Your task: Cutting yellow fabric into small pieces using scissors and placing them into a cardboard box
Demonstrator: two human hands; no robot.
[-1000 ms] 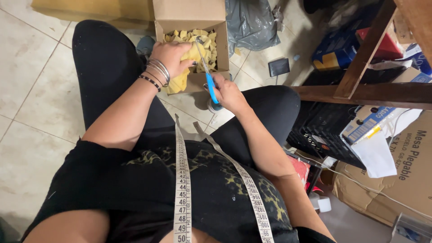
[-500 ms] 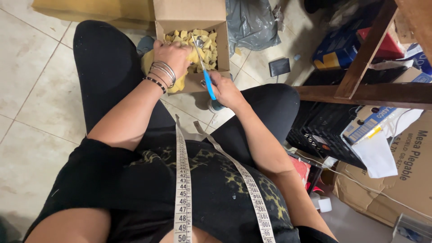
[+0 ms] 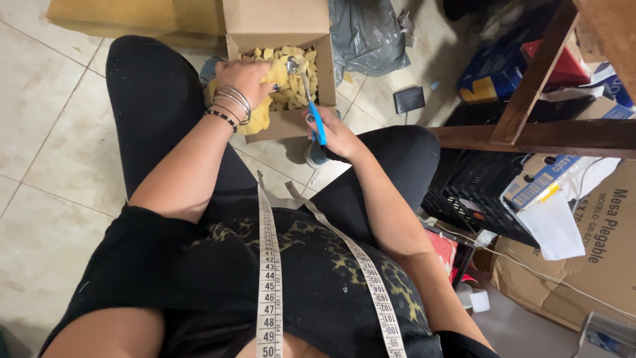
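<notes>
The yellow foam piece (image 3: pixel 265 99) looks soft, light and squashy; your left hand (image 3: pixel 246 78) pinches it over the cardboard box (image 3: pixel 278 26) at its near-left corner. Your right hand (image 3: pixel 338 132) is closed around blue-handled scissors (image 3: pixel 311 99). Hold the foam near the cut, loosely.

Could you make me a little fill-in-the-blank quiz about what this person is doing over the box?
1. The right hand holds scissors with ____ handles.
2. The left hand holds a piece of ____ foam.
3. The cut foam bits lie in a ____ box.
4. A ____ hangs round the person's neck.

Missing words: blue; yellow; cardboard; measuring tape
</notes>
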